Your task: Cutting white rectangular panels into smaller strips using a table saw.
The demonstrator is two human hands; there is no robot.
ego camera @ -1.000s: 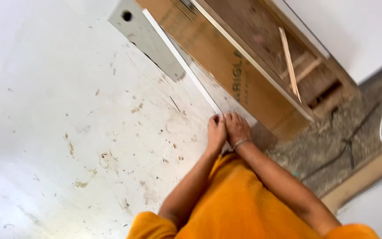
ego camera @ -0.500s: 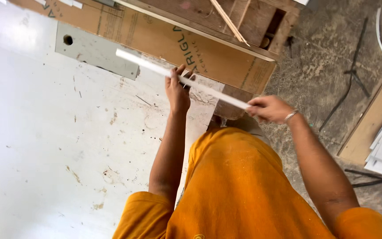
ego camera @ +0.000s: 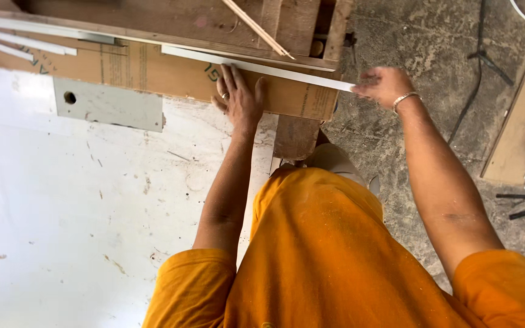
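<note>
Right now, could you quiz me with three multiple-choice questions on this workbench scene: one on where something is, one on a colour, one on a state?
1. Where does the left hand rest?
A. on the long white strip
B. on the concrete floor
C. on the grey plate

2. What colour is the person's shirt?
A. blue
B. orange
C. white

3. What is the right hand doing?
A. hanging free
B. pinching the strip's end
C. holding a hammer

Answers: 1 A, its fingers lie across the strip on the brown board. 2 B, sleeves and front are orange. 3 B, its fingertips close on the strip's right end.
</note>
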